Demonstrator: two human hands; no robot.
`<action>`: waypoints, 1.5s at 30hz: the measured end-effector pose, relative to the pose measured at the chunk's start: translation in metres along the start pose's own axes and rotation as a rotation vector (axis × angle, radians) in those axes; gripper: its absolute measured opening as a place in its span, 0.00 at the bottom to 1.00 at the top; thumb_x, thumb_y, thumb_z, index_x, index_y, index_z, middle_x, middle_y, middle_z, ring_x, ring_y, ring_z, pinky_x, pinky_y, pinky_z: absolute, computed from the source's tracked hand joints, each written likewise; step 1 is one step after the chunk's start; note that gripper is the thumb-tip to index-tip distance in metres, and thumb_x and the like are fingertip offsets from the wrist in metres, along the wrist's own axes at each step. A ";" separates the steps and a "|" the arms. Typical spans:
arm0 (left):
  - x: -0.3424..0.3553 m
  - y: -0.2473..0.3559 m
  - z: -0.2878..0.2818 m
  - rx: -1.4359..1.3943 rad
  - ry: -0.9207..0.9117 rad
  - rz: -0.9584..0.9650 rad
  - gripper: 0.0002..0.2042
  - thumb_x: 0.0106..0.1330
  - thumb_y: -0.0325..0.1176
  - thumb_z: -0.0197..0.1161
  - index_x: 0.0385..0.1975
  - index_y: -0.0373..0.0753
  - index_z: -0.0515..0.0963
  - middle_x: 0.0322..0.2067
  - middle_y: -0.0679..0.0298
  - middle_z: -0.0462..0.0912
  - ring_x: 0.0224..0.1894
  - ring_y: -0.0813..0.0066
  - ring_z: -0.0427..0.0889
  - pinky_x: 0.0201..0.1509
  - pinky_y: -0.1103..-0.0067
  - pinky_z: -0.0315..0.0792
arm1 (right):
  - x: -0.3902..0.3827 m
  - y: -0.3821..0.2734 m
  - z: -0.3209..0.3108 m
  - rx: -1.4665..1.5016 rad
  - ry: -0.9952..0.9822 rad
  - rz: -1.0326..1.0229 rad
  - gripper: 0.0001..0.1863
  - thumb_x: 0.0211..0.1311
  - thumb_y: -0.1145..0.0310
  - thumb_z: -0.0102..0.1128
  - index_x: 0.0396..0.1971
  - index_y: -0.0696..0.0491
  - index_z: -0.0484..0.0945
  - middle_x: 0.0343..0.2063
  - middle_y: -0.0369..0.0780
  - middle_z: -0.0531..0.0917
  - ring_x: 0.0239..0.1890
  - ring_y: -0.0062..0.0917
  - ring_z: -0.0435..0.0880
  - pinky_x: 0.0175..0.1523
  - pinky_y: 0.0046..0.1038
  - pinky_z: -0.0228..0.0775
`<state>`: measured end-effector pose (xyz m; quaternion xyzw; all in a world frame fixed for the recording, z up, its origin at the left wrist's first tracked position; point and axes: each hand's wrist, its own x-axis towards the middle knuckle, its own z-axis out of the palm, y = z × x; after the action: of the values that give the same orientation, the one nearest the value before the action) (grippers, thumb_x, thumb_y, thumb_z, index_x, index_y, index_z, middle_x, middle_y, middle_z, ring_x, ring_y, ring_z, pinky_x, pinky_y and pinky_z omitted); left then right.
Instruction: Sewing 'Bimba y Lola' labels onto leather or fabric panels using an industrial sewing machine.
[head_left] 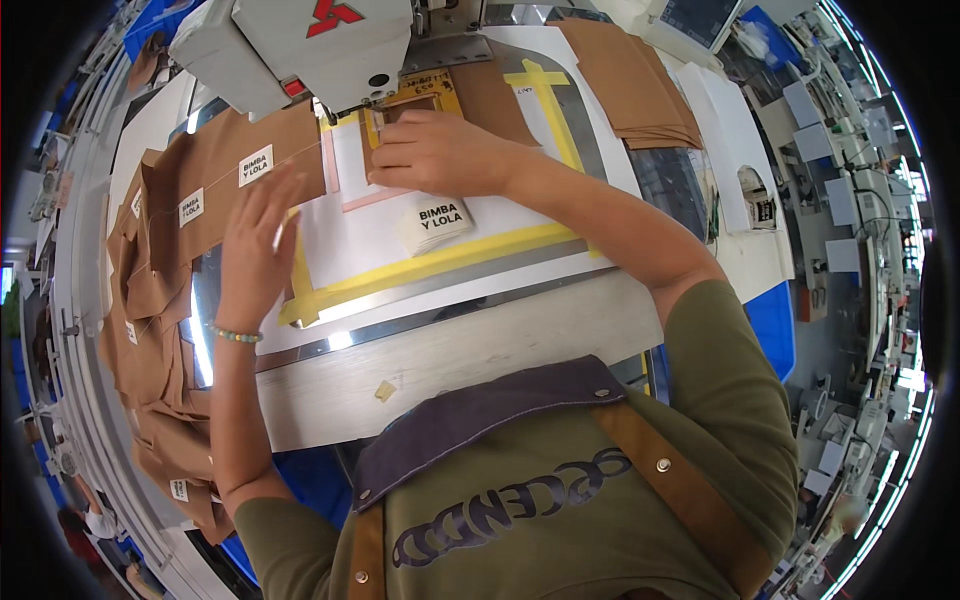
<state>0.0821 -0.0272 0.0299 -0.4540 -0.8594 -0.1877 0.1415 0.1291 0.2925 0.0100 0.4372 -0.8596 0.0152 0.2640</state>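
Observation:
My left hand [262,225] is raised near the brown fabric pieces [290,125], its fingers stretched and a little apart, with nothing seen in it. White printed labels [256,166] sit on this brown fabric, and a thin thread runs between them. Under the white sewing machine head [330,50], my right hand [435,155] has its fingers bent together beside a small yellow template frame [432,92] over brown fabric. Whatever its fingertips press or pinch is hidden. A stack of white labels [440,222] lies just below that hand, on a white sheet [370,245] edged with yellow tape.
A pile of brown fabric pieces [630,85] lies at the back right. More labelled brown fabric hangs over the left edge. A grey plate bears the taped sheet. A small beige scrap [385,391] rests on the near table strip [450,345]. A screen [697,22] stands behind.

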 end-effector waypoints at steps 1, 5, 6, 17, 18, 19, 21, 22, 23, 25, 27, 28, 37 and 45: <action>0.000 0.004 0.005 -0.033 -0.040 0.045 0.26 0.67 0.18 0.66 0.66 0.40 0.80 0.71 0.59 0.78 0.71 0.50 0.76 0.75 0.60 0.73 | 0.007 -0.003 0.002 0.069 0.026 0.018 0.11 0.66 0.68 0.68 0.47 0.50 0.88 0.47 0.30 0.88 0.53 0.26 0.84 0.60 0.32 0.75; 0.001 0.012 0.023 -0.048 -0.145 0.097 0.28 0.69 0.20 0.66 0.70 0.41 0.76 0.76 0.61 0.73 0.77 0.49 0.70 0.78 0.59 0.69 | -0.001 -0.010 -0.017 0.229 0.121 0.164 0.11 0.70 0.64 0.69 0.48 0.50 0.89 0.48 0.31 0.89 0.53 0.28 0.84 0.60 0.34 0.76; 0.001 0.015 0.025 -0.045 -0.167 0.097 0.29 0.70 0.21 0.65 0.72 0.41 0.75 0.78 0.62 0.71 0.79 0.49 0.67 0.80 0.58 0.67 | -0.014 -0.006 -0.025 0.232 0.128 0.211 0.12 0.72 0.63 0.69 0.49 0.51 0.89 0.49 0.32 0.89 0.55 0.30 0.84 0.61 0.35 0.76; 0.013 0.028 0.033 0.040 -0.277 0.137 0.31 0.75 0.34 0.64 0.78 0.44 0.70 0.81 0.68 0.67 0.83 0.51 0.59 0.84 0.56 0.57 | -0.125 -0.018 -0.072 0.138 -0.203 0.613 0.24 0.80 0.55 0.61 0.67 0.50 0.83 0.71 0.38 0.80 0.77 0.37 0.70 0.80 0.42 0.61; 0.012 0.024 0.033 0.058 -0.269 0.139 0.31 0.75 0.36 0.64 0.78 0.43 0.70 0.81 0.68 0.68 0.83 0.51 0.59 0.84 0.56 0.57 | -0.126 -0.022 -0.074 0.165 -0.257 0.611 0.26 0.81 0.53 0.59 0.71 0.49 0.79 0.75 0.38 0.75 0.80 0.37 0.64 0.83 0.43 0.54; 0.011 0.022 0.033 0.076 -0.261 0.140 0.31 0.75 0.38 0.65 0.78 0.43 0.70 0.81 0.68 0.68 0.83 0.51 0.59 0.84 0.56 0.57 | -0.126 -0.026 -0.075 0.194 -0.310 0.607 0.29 0.83 0.51 0.56 0.75 0.49 0.74 0.79 0.37 0.70 0.84 0.36 0.58 0.86 0.45 0.48; 0.006 0.020 0.032 0.069 -0.260 0.121 0.31 0.75 0.38 0.65 0.78 0.43 0.70 0.81 0.68 0.68 0.83 0.52 0.59 0.84 0.56 0.57 | -0.125 -0.032 -0.071 0.182 -0.321 0.608 0.30 0.83 0.50 0.54 0.76 0.50 0.73 0.80 0.37 0.69 0.84 0.36 0.57 0.87 0.46 0.45; 0.004 0.021 0.032 0.063 -0.256 0.102 0.31 0.75 0.39 0.66 0.78 0.43 0.70 0.81 0.69 0.68 0.83 0.52 0.59 0.84 0.56 0.57 | -0.125 -0.034 -0.069 0.167 -0.333 0.606 0.31 0.83 0.49 0.53 0.77 0.50 0.72 0.81 0.37 0.68 0.85 0.36 0.56 0.88 0.47 0.43; 0.002 0.022 0.032 0.064 -0.258 0.102 0.31 0.75 0.39 0.66 0.78 0.43 0.70 0.81 0.69 0.68 0.83 0.52 0.59 0.84 0.56 0.57 | -0.125 -0.034 -0.069 0.169 -0.331 0.608 0.31 0.83 0.49 0.53 0.77 0.50 0.72 0.81 0.37 0.68 0.85 0.36 0.56 0.88 0.47 0.43; 0.000 0.023 0.032 0.029 -0.237 0.061 0.27 0.77 0.41 0.65 0.74 0.42 0.74 0.78 0.69 0.71 0.82 0.52 0.63 0.84 0.56 0.57 | -0.124 -0.034 -0.070 0.167 -0.349 0.612 0.33 0.83 0.48 0.53 0.78 0.51 0.70 0.81 0.37 0.67 0.85 0.36 0.55 0.88 0.48 0.41; -0.004 0.021 0.033 0.019 -0.239 0.071 0.27 0.77 0.39 0.64 0.75 0.42 0.74 0.78 0.67 0.71 0.81 0.51 0.63 0.84 0.56 0.58 | -0.125 -0.034 -0.069 0.170 -0.342 0.606 0.33 0.83 0.48 0.53 0.78 0.51 0.70 0.81 0.37 0.67 0.85 0.37 0.55 0.88 0.48 0.41; -0.005 0.019 0.032 0.007 -0.240 0.079 0.27 0.77 0.37 0.64 0.75 0.43 0.74 0.79 0.65 0.71 0.81 0.50 0.64 0.83 0.57 0.59 | -0.126 -0.034 -0.068 0.172 -0.337 0.598 0.33 0.83 0.47 0.53 0.78 0.52 0.70 0.81 0.38 0.68 0.85 0.37 0.56 0.88 0.49 0.42; -0.007 0.023 0.034 -0.270 -0.141 -0.019 0.28 0.77 0.33 0.65 0.76 0.43 0.72 0.73 0.59 0.77 0.79 0.48 0.66 0.83 0.57 0.60 | -0.126 -0.034 -0.068 0.186 -0.166 0.681 0.32 0.82 0.51 0.57 0.76 0.55 0.71 0.81 0.41 0.67 0.85 0.38 0.56 0.86 0.45 0.48; -0.005 0.027 0.037 -0.052 -0.216 0.008 0.32 0.78 0.39 0.63 0.81 0.46 0.66 0.76 0.60 0.74 0.81 0.47 0.63 0.84 0.57 0.59 | -0.129 -0.034 -0.064 0.159 -0.241 0.630 0.33 0.83 0.49 0.54 0.76 0.56 0.71 0.81 0.40 0.67 0.85 0.38 0.54 0.87 0.46 0.45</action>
<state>0.1047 -0.0008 0.0001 -0.4786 -0.8627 -0.1591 0.0368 0.2452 0.3839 -0.0025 0.1682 -0.9735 0.1111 0.1081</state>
